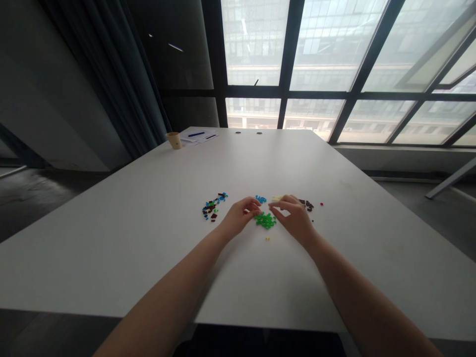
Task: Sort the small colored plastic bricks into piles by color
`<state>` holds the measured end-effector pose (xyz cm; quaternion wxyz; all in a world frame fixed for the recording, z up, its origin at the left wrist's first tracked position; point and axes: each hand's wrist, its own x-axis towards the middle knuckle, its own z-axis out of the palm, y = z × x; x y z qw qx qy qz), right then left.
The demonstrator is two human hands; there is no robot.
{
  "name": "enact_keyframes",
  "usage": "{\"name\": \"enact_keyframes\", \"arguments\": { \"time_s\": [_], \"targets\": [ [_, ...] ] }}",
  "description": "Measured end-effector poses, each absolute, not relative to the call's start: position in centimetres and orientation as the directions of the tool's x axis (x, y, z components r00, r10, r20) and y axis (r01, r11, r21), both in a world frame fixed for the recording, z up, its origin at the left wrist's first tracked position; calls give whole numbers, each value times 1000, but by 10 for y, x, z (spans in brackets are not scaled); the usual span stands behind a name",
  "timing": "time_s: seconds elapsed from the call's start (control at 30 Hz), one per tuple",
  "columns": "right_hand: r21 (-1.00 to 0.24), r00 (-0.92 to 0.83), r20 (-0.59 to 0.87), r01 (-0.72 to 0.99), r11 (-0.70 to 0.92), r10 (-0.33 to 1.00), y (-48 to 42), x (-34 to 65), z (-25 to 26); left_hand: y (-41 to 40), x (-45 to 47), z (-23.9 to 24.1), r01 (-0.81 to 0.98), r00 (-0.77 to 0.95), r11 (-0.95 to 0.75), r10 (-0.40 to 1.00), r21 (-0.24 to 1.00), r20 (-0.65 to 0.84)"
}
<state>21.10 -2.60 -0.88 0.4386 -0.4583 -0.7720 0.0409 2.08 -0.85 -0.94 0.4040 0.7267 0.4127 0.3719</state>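
Note:
My left hand (243,214) hovers at the left edge of a heap of small green toy bricks (265,221), its fingers curved and the thumb a little apart from the forefinger. Over the heap's right side, my right hand (293,214) has thumb and forefinger drawn together in a pinch; whatever is between the tips is too small to make out. Small blue bricks (261,199) lie just beyond, between the two hands. Pale yellow bricks (277,198) are partly hidden behind my right fingers. Dark brown bricks (308,205) show past the right hand's knuckles.
A mixed pile of brown, blue and green bricks (211,207) lies to the left. Yellow pieces (267,239) sit nearer me, and a red piece (322,204) at right. A paper cup (174,141) and papers with pens (199,137) occupy the white table's (238,168) far left corner.

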Motion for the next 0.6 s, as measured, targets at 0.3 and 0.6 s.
{"name": "enact_keyframes", "arguments": {
  "time_s": [0.3, 0.6],
  "targets": [
    [-383, 165, 317, 923, -33, 934, 3, 258, -27, -5, 13, -13, 714, 284, -396, 917, 577, 278],
    [-230, 150, 274, 969, -87, 950, 0, 244, -31, -8, 15, -12, 695, 321, -393, 919, 601, 230]
  ]
}}
